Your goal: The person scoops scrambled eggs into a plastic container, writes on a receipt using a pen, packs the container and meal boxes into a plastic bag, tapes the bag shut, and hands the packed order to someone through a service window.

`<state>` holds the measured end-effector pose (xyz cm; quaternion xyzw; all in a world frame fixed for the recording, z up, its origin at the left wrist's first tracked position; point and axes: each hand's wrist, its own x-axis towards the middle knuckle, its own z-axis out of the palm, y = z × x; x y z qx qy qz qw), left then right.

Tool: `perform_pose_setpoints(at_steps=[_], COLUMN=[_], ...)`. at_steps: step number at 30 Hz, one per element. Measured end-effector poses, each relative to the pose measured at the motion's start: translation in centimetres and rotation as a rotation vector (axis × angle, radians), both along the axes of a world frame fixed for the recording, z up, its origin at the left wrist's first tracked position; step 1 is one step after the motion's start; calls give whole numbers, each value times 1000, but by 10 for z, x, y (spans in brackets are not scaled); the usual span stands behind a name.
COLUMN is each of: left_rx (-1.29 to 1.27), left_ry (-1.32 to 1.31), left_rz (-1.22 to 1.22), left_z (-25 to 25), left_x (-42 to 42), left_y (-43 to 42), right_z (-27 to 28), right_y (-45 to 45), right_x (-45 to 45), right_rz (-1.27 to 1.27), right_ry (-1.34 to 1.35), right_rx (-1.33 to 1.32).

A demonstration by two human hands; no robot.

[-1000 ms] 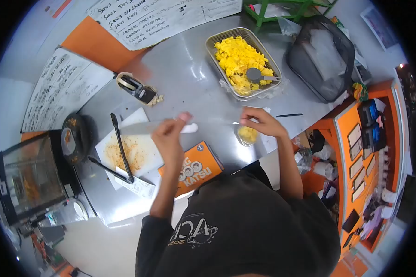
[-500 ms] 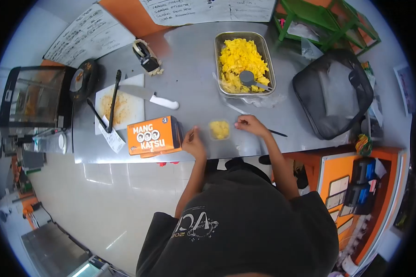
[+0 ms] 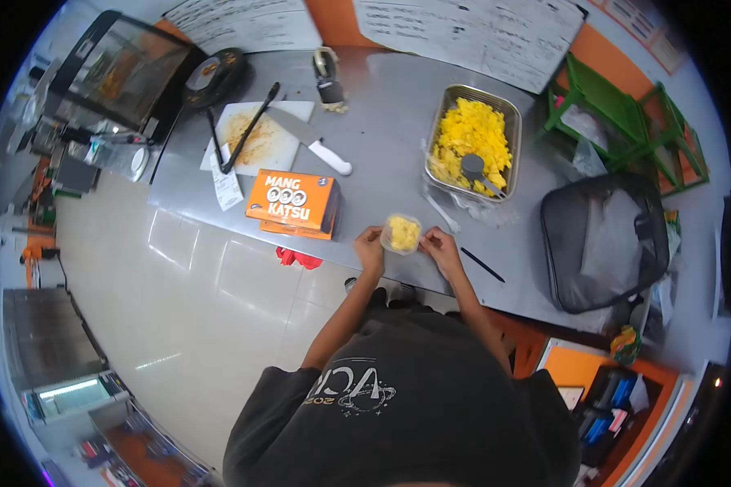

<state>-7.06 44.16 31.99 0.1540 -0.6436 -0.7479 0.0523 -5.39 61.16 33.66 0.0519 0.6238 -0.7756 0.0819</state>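
A small clear plastic tub (image 3: 402,249) holds yellow pieces that look like scrambled egg (image 3: 403,230). My left hand (image 3: 370,250) grips its left side with curled fingers. On the opposite side, my right hand (image 3: 441,248) pinches the tub's edge. Behind it to the right, a wire-mesh tray (image 3: 436,165) carries a heap of the same yellow food, with a dark grey scoop (image 3: 472,166) resting in it. A white plastic spoon (image 3: 444,213) lies between tray and tub, and a thin black stick (image 3: 482,265) lies right of my right hand.
Orange printed boxes (image 3: 292,200) stand left of my hands. A white-handled knife (image 3: 330,157) and black tongs (image 3: 252,130) lie on a white cutting board (image 3: 292,144). A tape dispenser (image 3: 327,79) stands behind; a black bag (image 3: 564,243) and green rack (image 3: 601,101) are rightward.
My hands have closed in on the tub from both sides and now grip it. The camera view has turned, so the table appears tilted and the tub is nearer the table's front edge.
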Motion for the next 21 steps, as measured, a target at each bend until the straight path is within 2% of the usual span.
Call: perform_pose_setpoints(at_steps=[4,6,9,12,15,21], left_rx=[468,717,988,1149,1285,1220], left_ry=[-105,-238,-299,-386,-493,-493], left_rz=[-8,-56,-101,-147,-282,-437], left_z=[8,18,46,71,74,116], left_x=[11,13,16,14,13,13], left_y=[-3,-3,-9,-21,-35,-99], right_z=[26,50,56,79,58,122], right_y=[-10,-10,-18,-31,-50,-127], right_x=[9,11,12,13,11,-1], right_rz=[77,115,86,68,122,-115], right_ry=[202,178,211,241,414,225], right_rx=[21,-64,-164,-219,-199,-241])
